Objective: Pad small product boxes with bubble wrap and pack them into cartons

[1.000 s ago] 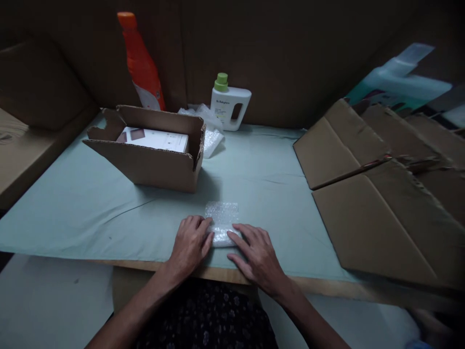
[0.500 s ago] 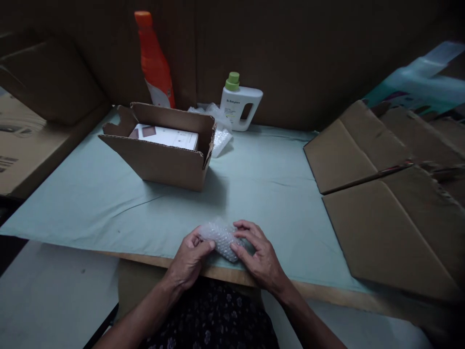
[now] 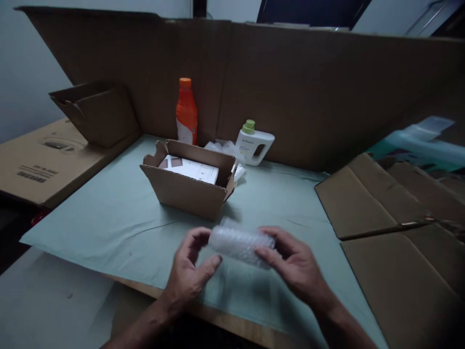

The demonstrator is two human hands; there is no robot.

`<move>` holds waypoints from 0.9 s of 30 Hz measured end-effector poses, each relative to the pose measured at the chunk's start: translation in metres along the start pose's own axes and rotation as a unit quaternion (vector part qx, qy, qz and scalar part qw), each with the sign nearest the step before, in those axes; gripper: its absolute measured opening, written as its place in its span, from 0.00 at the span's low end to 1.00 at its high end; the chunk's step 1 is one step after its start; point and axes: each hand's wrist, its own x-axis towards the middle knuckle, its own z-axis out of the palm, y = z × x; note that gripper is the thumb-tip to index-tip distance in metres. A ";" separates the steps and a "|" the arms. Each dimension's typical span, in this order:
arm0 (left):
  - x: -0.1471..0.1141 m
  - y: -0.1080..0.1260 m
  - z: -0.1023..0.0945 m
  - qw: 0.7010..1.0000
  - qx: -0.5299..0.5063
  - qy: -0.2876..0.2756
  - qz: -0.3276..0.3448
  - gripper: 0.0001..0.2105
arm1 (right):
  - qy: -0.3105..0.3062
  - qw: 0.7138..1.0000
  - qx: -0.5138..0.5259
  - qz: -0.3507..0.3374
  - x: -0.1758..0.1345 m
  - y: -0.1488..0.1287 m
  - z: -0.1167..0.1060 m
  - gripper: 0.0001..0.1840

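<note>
A roll of bubble wrap (image 3: 238,244) is up off the cloth near the table's front edge, slightly blurred. Whatever it may contain cannot be made out. My right hand (image 3: 294,261) grips its right end, thumb in front and fingers behind. At the other end is my left hand (image 3: 191,269), its thumb spread away from the curled fingers. The left fingertips come close to the roll; whether they touch it is unclear. Beyond the hands stands an open cardboard box (image 3: 189,196) holding a white printed box (image 3: 192,170).
Behind the box are an orange bottle (image 3: 186,114), more bubble wrap (image 3: 227,148) and a white jug with a green cap (image 3: 254,145). Cardboard boxes (image 3: 403,271) line the right side, near a teal bottle (image 3: 417,140). Another open carton (image 3: 100,114) sits at the left.
The view has tilted up. The bubble wrap has risen off the table edge in my right hand and now appears as a longer roll. My left thumb has come away from it.
</note>
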 end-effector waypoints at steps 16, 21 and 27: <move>0.092 0.003 -0.090 0.953 0.226 0.182 0.086 0.23 | -0.189 0.766 -0.614 -0.015 0.207 -0.102 0.011 0.07; 0.060 -0.013 -0.077 0.932 0.281 0.170 0.155 0.22 | -0.287 0.749 -0.596 0.025 0.204 -0.101 0.014 0.10; 0.078 -0.025 -0.084 0.939 0.263 0.121 0.183 0.32 | -0.332 0.770 -0.540 0.073 0.219 -0.085 -0.011 0.12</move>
